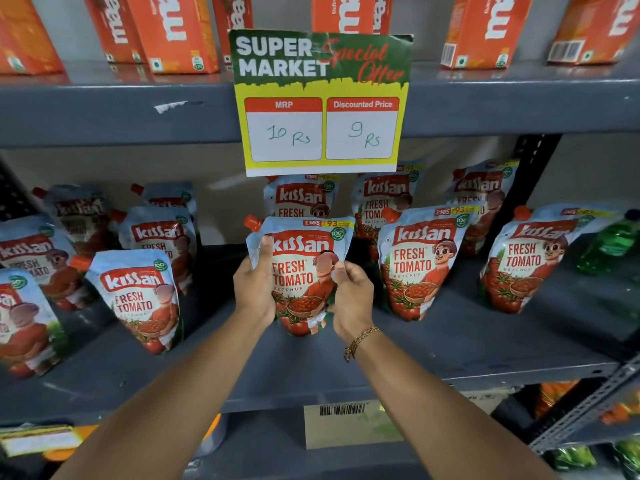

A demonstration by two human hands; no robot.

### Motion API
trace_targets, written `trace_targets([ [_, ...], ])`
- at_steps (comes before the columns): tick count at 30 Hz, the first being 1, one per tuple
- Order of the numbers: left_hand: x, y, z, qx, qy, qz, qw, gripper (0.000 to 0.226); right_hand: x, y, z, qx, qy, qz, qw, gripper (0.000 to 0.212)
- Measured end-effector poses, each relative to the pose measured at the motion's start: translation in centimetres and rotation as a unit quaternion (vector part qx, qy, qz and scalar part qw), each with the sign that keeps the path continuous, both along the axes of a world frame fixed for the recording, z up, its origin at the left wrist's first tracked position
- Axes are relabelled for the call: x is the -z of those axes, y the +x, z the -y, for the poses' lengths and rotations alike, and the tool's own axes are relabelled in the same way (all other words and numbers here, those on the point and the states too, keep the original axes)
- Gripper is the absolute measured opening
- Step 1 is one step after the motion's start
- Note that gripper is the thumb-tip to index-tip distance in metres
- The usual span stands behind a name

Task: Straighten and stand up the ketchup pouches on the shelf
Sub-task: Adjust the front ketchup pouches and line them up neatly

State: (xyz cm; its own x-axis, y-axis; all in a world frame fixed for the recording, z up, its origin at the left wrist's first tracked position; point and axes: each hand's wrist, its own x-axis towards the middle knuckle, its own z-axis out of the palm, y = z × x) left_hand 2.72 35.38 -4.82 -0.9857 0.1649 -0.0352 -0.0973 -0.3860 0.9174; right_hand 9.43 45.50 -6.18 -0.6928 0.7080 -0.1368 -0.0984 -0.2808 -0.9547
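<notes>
A Kissan tomato ketchup pouch (300, 271) stands upright at the middle of the grey shelf (450, 344), held from both sides. My left hand (254, 284) grips its left edge with the thumb across the front. My right hand (351, 294) grips its right edge. Another pouch (301, 197) stands behind it. Two upright pouches (417, 261) (526, 261) stand to the right, with more behind them. On the left, several pouches (142, 296) lean at different angles, some tilted back.
A yellow and green price sign (322, 102) hangs from the upper shelf edge just above the held pouch. Orange juice cartons (173, 29) line the upper shelf. A green bottle (613, 244) lies at the far right. A barcode label (343, 408) sits below the shelf lip.
</notes>
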Motion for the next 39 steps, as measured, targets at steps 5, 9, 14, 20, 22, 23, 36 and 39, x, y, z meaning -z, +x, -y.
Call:
trace_targets([
  [5,-0.1,0.5,0.2,-0.004,-0.038,-0.011,0.999,0.041,0.1,0.0,-0.5,-0.009,0.018,0.011,1.0,0.02],
  [9,1.0,1.4,1.0,-0.065,-0.092,-0.007,0.994,0.045,0.6,0.3,-0.2,0.012,0.041,0.014,0.999,0.018],
  [14,2.9,3.0,3.7,-0.189,-0.068,0.112,0.973,0.046,1.5,1.7,1.9,0.1,0.074,0.078,0.989,0.02],
  [20,2.5,2.7,8.2,-0.342,-0.041,0.112,0.932,0.037,1.4,2.5,7.0,-0.077,0.175,0.043,0.981,0.032],
  [22,2.3,2.0,10.1,-0.406,-0.094,0.094,0.904,0.033,0.9,1.8,9.0,-0.148,0.222,0.02,0.964,0.033],
  [23,2.3,1.4,11.1,-0.431,-0.112,0.088,0.891,0.036,0.7,1.4,9.9,-0.173,0.245,0.009,0.954,0.031],
  [36,3.3,-6.2,21.3,-0.117,-0.055,0.085,0.988,0.026,1.2,-7.5,20.9,-0.21,0.03,0.045,0.976,0.014],
  [39,3.5,-6.7,22.2,-0.081,-0.066,0.092,0.99,0.02,1.9,-8.1,21.8,-0.157,-0.003,0.031,0.987,0.017],
])
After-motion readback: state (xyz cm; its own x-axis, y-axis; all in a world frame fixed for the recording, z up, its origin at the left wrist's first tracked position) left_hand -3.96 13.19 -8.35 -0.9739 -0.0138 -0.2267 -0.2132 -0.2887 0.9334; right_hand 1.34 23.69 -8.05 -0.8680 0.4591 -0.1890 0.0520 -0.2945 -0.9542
